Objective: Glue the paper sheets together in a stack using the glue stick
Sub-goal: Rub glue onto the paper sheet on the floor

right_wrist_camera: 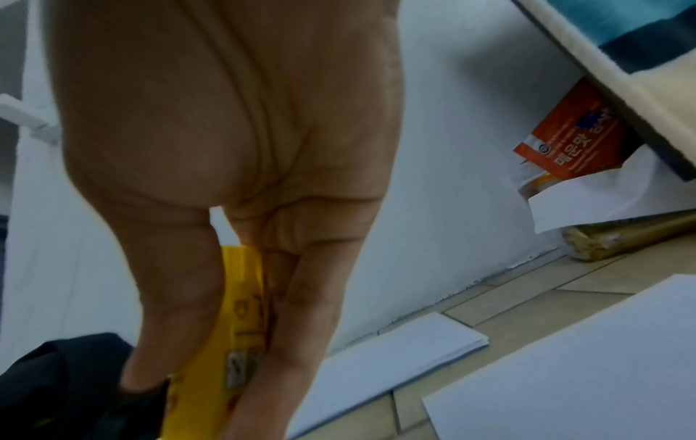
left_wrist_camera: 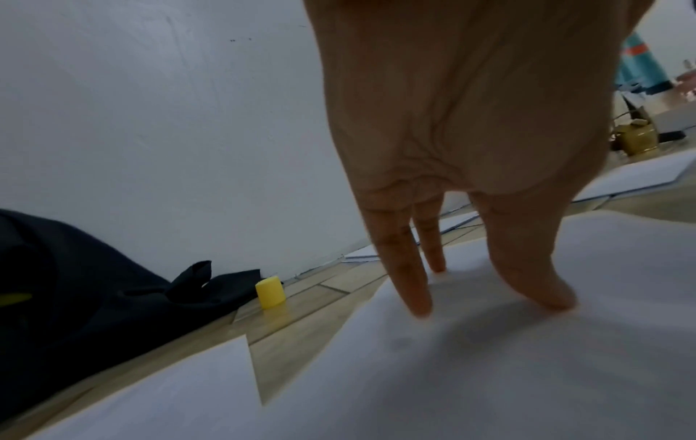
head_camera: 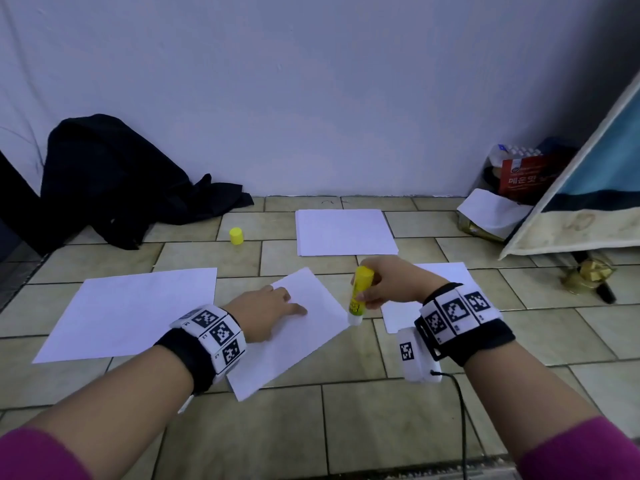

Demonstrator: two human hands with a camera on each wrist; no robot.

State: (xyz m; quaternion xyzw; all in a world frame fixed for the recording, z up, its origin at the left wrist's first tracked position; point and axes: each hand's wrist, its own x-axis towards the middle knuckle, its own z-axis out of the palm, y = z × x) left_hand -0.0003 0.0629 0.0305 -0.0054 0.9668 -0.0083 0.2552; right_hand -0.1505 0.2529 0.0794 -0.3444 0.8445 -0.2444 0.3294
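A person's two hands work over a beige tiled floor [head_camera: 363, 420] beside a pale wall. The left hand [head_camera: 266, 311] lies with fingers [left_wrist_camera: 408, 274] straight and spread, fingertips pressing on a white sheet of paper turned at an angle [head_camera: 304, 337] in the middle of the floor. The right hand [head_camera: 388, 282] grips a yellow glue stick [head_camera: 360, 292] around its barrel, fingers curled about it, holding it nearly upright with its white tip pointing down at the right corner of that angled sheet. A second white sheet [head_camera: 131, 310] lies flat to the left, a third [head_camera: 401, 315] lies partly under the right wrist, and a neat stack of white paper [head_camera: 344, 232] sits farther back near the wall. The small yellow cap [head_camera: 236, 235] stands upright on the floor left of the stack, near a crumpled black bag [head_camera: 114, 181].
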